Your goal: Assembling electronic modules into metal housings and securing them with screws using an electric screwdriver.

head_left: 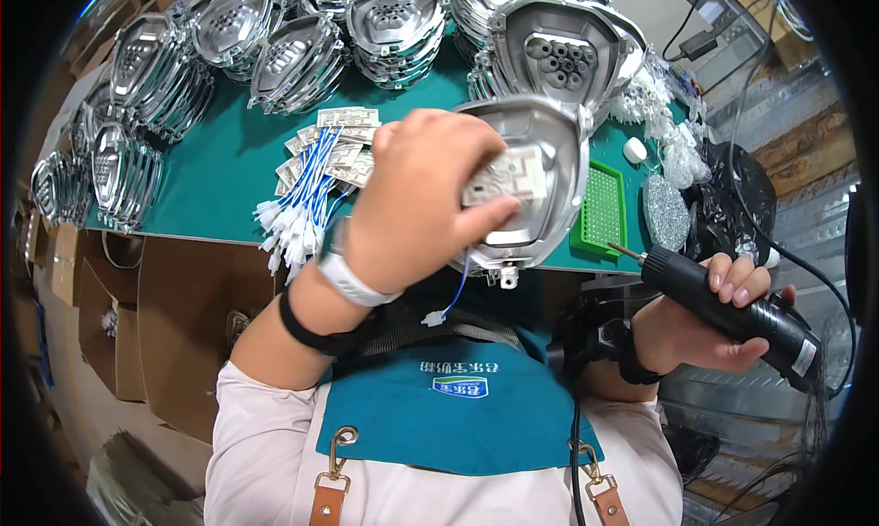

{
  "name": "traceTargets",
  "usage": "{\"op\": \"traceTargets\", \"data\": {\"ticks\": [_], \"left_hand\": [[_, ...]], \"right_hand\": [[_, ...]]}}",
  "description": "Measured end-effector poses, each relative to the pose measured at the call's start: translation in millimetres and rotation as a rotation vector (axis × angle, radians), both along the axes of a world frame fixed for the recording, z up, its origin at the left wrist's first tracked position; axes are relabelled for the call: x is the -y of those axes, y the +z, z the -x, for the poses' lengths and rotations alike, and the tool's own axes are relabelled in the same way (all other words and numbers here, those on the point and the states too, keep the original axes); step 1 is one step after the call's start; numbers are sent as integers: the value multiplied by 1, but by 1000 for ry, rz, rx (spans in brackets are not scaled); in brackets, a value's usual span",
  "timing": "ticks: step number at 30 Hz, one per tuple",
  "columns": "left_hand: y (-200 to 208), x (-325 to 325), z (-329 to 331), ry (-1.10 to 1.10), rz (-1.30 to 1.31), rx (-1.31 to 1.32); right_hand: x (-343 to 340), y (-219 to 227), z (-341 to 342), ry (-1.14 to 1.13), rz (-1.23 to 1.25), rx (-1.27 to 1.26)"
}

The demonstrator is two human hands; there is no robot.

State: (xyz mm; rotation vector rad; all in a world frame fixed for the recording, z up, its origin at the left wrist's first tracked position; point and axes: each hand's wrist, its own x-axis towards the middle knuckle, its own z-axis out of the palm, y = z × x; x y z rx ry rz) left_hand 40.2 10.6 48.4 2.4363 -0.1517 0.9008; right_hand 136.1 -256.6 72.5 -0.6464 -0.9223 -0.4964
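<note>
My left hand (417,196) pinches a pale circuit board (526,176) between thumb and fingers. It holds the board over the dished inside of a silver metal housing (563,146) at the table's near edge. From the board a blue wire hangs past the edge, ending in a white connector (434,319). Whether the board rests on the housing, I cannot tell. Closed around a black electric screwdriver (705,297) is my right hand (700,334). The tool's bit points up and left, toward a green perforated tray (576,242) on the table, with the tip near its corner.
Stacks of metal housings (394,22) line the back and left of the green table (233,183). Several circuit boards with blue-and-white wires (316,160) lie left of my left hand. At right sit a small white cap (634,151), a dish of screws (665,213) and the screwdriver's cord (806,265).
</note>
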Motion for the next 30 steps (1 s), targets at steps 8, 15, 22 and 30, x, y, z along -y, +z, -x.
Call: {"op": "traceTargets", "data": {"ticks": [8,15,22,30], "left_hand": [[-35,-92,79,-288,1551,81],[-155,-216,367,522,1522,-264],[-309,-277,589,1270,748,-814],[-120,-160,253,1271,-595,49]], "right_hand": [[6,-15,-15,-54,19,-50],[8,-30,-30,-116,102,-69],[15,-44,-57,-166,161,-191],[9,-29,-42,-223,198,-165]]}}
